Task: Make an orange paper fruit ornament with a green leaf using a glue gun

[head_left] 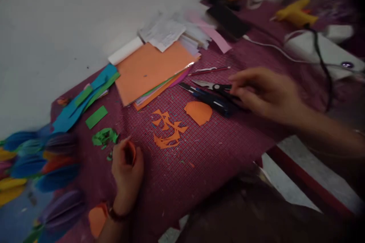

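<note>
My left hand rests near the front of the maroon cloth, its fingers curled round a small folded piece of orange paper. My right hand reaches over black-handled scissors and lies on their handles, fingers bent; the grip is smeared by motion. A dark blue cutter lies just below the scissors. Orange paper offcuts and an orange rounded cutout lie between my two hands.
A stack of orange and coloured sheets sits at the back with white papers on it. Green scraps, blue strips and folded paper ornaments lie left. A yellow glue gun, cables and a phone are at the right back.
</note>
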The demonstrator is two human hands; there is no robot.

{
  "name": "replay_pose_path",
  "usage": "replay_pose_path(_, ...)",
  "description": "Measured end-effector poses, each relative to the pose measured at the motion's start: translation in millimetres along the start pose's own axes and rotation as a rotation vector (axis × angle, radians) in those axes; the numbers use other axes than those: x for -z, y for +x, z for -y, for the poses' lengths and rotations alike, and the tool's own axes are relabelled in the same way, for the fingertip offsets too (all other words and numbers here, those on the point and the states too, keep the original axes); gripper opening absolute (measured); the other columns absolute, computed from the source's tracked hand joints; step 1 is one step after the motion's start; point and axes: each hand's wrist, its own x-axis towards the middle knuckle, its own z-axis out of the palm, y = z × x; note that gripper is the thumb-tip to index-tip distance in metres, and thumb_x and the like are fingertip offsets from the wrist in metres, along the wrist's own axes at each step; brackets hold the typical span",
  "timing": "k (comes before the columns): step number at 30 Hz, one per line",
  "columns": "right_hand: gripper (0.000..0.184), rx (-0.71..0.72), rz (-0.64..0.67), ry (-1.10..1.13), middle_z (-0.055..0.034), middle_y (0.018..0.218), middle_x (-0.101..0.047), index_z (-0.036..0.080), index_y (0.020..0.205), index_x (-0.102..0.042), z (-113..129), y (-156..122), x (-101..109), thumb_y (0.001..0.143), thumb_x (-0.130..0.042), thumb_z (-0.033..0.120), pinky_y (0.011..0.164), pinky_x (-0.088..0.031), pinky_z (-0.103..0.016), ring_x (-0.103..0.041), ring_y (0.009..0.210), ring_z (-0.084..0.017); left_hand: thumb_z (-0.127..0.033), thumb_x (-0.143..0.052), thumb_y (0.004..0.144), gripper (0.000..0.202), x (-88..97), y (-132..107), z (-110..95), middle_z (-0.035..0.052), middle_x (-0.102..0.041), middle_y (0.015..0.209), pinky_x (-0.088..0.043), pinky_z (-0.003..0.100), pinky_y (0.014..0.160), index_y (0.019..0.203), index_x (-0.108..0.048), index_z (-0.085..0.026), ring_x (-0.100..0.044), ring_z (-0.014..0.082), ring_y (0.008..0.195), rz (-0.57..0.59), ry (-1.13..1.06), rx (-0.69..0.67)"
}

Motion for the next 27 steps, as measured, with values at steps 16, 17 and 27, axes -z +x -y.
replay_pose_path(16, 0.071, 0.034, 0.341, -0.245, -0.0193, 0.138, -0.053, 0.012, 0.14, -0.049, 9, -8, -28, 0.086, -0.057, 0.058, 0.104, -0.037, -0.052, -0.049, 0.125, -0.034, -0.026, -0.05, 0.089, 0.03, 2.2, -30, 19, 0.0082, -0.062, 0.088, -0.048, 0.037, 0.071, 0.117, -0.054, -0.014, -0.061, 0.0249, 0.078, 0.225, 0.27, -0.556)
replay_pose_path(17, 0.07, 0.027, 0.371, -0.274, -0.0182, 0.141, -0.05, 0.015, 0.142, -0.049, 15, -7, -30, 0.086, -0.058, 0.056, 0.105, -0.035, -0.053, -0.046, 0.128, -0.035, -0.027, -0.049, 0.09, 0.03, 1.1, -30, 21, 0.008, -0.062, 0.088, -0.049, 0.037, 0.071, 0.116, -0.054, -0.014, -0.062, 0.0247, 0.078, 0.209, 0.274, -0.564)
replay_pose_path(27, 0.052, -0.071, 0.406, -0.455, -0.0139, 0.138, -0.052, 0.027, 0.143, -0.05, -3, 0, -14, 0.091, -0.048, 0.031, 0.092, -0.039, -0.048, -0.053, 0.116, -0.032, -0.03, -0.047, 0.094, 0.028, 9.1, -34, 22, 0.0073, -0.066, 0.097, -0.052, 0.031, 0.071, 0.118, -0.055, -0.017, -0.066, 0.0207, 0.081, 0.173, 0.309, -0.545)
